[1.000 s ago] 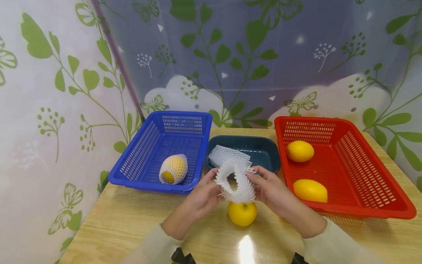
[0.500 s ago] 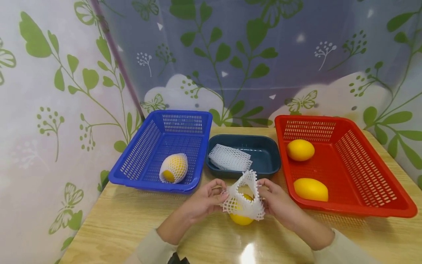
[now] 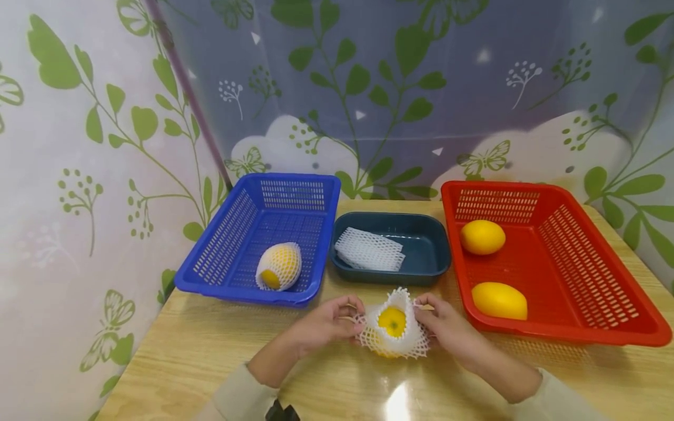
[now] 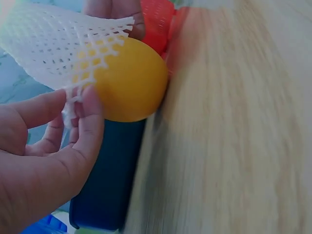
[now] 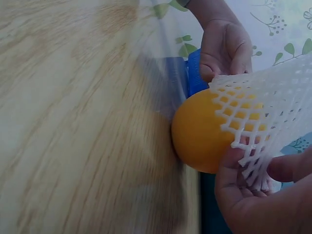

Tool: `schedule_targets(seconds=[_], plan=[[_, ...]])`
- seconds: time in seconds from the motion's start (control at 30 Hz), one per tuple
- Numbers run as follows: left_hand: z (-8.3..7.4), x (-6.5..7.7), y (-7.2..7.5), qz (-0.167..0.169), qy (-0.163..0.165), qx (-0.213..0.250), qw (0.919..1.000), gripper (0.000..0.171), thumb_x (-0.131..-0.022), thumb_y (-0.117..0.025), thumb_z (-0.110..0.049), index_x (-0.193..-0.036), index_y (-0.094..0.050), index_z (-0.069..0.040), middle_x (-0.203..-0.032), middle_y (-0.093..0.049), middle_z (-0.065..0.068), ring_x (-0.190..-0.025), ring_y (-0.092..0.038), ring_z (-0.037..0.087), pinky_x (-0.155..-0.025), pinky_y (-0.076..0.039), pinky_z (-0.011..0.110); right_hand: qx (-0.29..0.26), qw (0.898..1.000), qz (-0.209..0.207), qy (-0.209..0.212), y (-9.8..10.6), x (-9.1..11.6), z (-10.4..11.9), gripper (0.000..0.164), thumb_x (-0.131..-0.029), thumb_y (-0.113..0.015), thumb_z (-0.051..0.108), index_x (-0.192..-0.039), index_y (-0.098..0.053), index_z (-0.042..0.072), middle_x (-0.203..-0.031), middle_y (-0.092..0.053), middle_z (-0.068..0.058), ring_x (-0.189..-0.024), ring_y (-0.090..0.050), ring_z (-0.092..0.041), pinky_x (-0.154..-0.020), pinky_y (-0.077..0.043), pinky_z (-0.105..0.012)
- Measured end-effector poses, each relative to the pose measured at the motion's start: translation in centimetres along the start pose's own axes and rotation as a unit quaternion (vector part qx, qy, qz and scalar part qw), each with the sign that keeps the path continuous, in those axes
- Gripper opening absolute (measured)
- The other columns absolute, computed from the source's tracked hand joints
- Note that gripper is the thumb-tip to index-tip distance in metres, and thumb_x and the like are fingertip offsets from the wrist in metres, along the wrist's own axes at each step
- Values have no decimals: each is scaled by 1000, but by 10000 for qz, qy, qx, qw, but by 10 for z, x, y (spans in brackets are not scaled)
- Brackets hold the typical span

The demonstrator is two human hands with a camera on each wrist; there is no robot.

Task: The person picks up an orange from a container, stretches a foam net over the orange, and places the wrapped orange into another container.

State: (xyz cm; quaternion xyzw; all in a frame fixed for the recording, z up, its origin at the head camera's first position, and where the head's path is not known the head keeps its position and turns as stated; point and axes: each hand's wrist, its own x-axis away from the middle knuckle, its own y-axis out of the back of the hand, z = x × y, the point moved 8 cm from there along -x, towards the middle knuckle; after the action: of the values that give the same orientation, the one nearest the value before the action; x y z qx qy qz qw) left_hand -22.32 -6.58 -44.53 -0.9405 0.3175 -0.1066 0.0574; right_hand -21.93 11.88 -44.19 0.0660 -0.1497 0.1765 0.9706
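Observation:
A white foam fruit net [image 3: 415, 340] is draped over the upper part of a yellow fruit [image 3: 392, 321] standing on the table. Through the net's jagged opening the fruit's stem end shows. My left hand [image 3: 327, 323] pinches the lower edge of the net between thumb and fingers, left of the fruit. On the opposite side my right hand [image 3: 449, 327] pinches the edge likewise, holding the net stretched. Both wrist views show the lower part of the fruit [image 4: 139, 85] bare, with the net's cut strands [image 5: 239, 114] spread over its top.
Behind the hands, a dark teal tray [image 3: 426, 248] holds flattened white foam nets [image 3: 368, 250]. To the left, a blue basket [image 3: 210, 290] contains a netted yellow fruit [image 3: 281, 266]. A red basket [image 3: 574, 333] at right has two bare yellow fruits [image 3: 499, 301].
Both hands have brought the net down from above and behind the fruit onto its top. The fruit's stem end now shows through the opening, and the hands stand farther apart.

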Motion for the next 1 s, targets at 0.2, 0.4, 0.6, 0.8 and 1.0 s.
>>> schedule_targets(seconds=[0.2,0.4,0.6,0.8,1.0], plan=[[7,-3,0,48,179,-381,9991,19,-93,-54,8,-112,-48,8,-96,-57,7,-81,-61,14,-76,-56,29,376,9992,122,47,1,0,-4,23,-100,-45,8,-118,-44,-6,-98,-58,-11,-78,-56,-20,-64,-53,-30],[11,-5,4,-324,437,-506,9972,23,-100,-51,-11,-112,-54,8,-96,-60,7,-80,-62,16,-79,-57,36,425,9978,323,398,0,-3,-4,22,-101,-44,5,-117,-43,-10,-98,-58,-13,-77,-58,-20,-66,-57,-33],[15,-7,9,-454,586,-817,9939,31,-102,-52,-19,-115,-53,9,-101,-57,11,-83,-63,17,-81,-57,39,453,9976,252,453,0,-7,-5,19,-99,-44,0,-114,-42,-11,-93,-54,-14,-74,-58,-20,-70,-59,-38],[17,-7,10,-454,626,-1008,9919,30,-102,-51,-17,-117,-52,9,-107,-56,13,-87,-63,19,-84,-56,39,503,9981,209,294,1,-9,-8,24,-99,-45,0,-120,-39,-10,-97,-59,-18,-75,-60,-22,-70,-59,-39],[14,-6,7,-273,509,-1050,9928,32,-101,-53,-14,-122,-51,9,-110,-58,14,-92,-60,18,-88,-54,40,222,9996,184,64,4,-8,-10,36,-103,-43,11,-132,-37,-9,-105,-64,-18,-80,-66,-23,-76,-58,-42]])
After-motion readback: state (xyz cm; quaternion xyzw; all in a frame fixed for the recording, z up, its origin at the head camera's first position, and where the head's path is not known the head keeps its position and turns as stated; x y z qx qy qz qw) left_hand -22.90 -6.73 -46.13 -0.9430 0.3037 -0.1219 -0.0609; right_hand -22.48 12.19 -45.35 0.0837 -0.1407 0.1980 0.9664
